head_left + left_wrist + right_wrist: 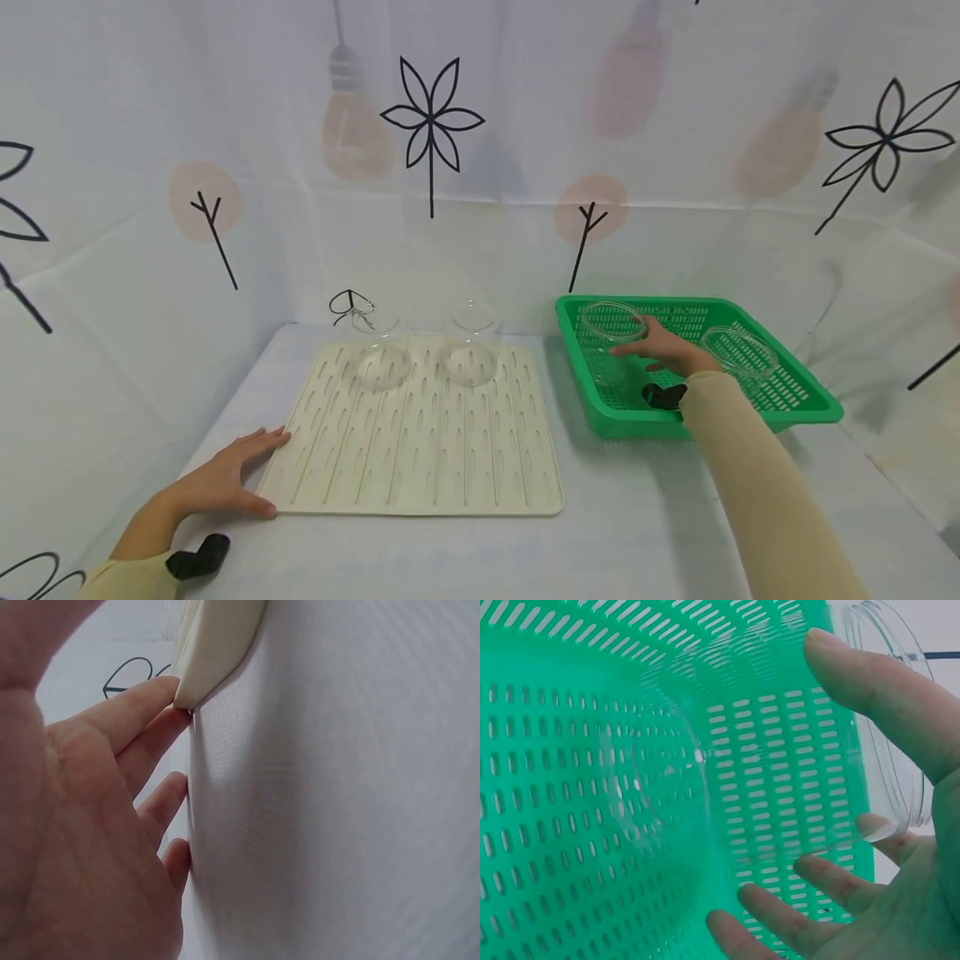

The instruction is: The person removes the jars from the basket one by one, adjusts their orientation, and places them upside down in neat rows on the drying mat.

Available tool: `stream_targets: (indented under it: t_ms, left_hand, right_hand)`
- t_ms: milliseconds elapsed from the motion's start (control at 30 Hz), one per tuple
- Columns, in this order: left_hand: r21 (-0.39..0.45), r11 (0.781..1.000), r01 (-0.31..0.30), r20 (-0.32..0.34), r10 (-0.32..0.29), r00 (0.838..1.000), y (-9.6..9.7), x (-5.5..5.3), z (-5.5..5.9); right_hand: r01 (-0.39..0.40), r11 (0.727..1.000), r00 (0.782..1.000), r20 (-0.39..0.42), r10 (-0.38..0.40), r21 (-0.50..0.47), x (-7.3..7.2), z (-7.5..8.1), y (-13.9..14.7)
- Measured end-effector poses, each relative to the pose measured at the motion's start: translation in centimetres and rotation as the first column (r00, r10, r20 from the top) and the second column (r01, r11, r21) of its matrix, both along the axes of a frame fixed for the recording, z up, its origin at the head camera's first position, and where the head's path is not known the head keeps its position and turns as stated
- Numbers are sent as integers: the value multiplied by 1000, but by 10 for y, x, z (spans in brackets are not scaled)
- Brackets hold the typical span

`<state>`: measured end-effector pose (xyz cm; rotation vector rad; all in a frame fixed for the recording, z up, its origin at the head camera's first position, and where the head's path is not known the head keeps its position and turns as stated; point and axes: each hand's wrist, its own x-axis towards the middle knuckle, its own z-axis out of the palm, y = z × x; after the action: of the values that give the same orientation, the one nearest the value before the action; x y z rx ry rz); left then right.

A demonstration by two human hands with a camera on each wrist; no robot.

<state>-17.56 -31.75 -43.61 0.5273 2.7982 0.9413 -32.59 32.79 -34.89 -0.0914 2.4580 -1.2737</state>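
Note:
My right hand [667,348] reaches into a green plastic basket [637,423] and holds a clear jar [901,761] near its rim. In the right wrist view its thumb [877,682] lies along one side and the index fingertip meets the other; the remaining fingers spread out loosely. A second clear jar [741,354] is in the basket's right part. My left hand [217,479] lies spread at the left edge of a cream ribbed mat [412,467], thumb at its near corner. In the left wrist view, two fingertips touch the mat's edge.
Two clear jars stand on the far half of the mat, one on the left [384,367] and one right of it [471,362]. White cloth [607,517] covers the table, and a patterned curtain [495,242] hangs close behind. The basket's raised sides surround the right hand.

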Motion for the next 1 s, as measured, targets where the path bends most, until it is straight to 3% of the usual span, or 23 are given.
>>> stream_targets:
  t_ms: [333,1000]
  left_hand:
    - [-4,1000,0,-4,0,1000,1,0,1]
    - [-26,1000,-14,26,15,1000,3,2,3]
  right_hand:
    - [36,997,999,-37,-38,-70,0,2,-8]
    - [62,998,982,-176,-63,-7,15,32,-23]
